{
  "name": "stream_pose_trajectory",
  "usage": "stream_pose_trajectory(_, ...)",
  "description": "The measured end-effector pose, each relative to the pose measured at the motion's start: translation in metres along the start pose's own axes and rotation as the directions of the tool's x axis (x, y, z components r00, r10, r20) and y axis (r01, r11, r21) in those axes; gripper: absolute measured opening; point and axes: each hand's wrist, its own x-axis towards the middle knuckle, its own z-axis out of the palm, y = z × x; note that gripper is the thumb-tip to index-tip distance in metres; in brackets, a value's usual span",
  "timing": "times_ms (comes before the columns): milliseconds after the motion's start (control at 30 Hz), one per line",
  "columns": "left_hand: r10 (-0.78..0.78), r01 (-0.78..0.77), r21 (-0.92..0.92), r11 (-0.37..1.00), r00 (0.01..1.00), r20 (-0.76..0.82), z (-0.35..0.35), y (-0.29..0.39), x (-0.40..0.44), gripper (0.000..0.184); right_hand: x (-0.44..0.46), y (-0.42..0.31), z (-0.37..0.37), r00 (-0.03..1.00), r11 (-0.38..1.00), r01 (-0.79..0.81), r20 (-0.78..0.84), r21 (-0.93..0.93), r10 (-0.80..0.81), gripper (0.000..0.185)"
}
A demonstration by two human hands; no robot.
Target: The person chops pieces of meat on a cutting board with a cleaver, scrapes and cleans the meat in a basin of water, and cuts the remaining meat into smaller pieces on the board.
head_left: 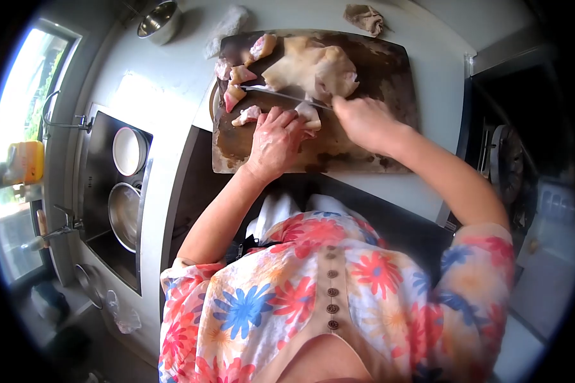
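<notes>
My right hand [366,122] is closed around a knife, its handle hidden in my fist. The thin blade of the knife [278,94] points left across the cutting board [370,153]. Just below the blade, my left hand [276,139] has its fingers bent over a small piece of skin-on meat [308,115], gripping it against the board. Above the knife lies a large pale piece of meat with skin [316,67]. Several smaller cut chunks [242,75] with pink and white faces are scattered on the board's left side.
Behind the board lie a crumpled brown cloth [364,19] and a clear plastic bag [229,29]. A metal bowl [158,23] stands at the back left. The sink [99,191] at left contains a white bowl [129,152] and a metal basin [125,216]. At right is a dark stove [508,159].
</notes>
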Motion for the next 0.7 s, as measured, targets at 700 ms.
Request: stream_pose_trajectory(700, -0.552, 0.588, -0.611, 0.531, 0.786, 0.277, -0.016, 0.001, -0.005, 0.022, -0.039, 0.026, 0.002, 0.993, 0.977, -0.118, 0.023, 0.178, 0.116, 0.016)
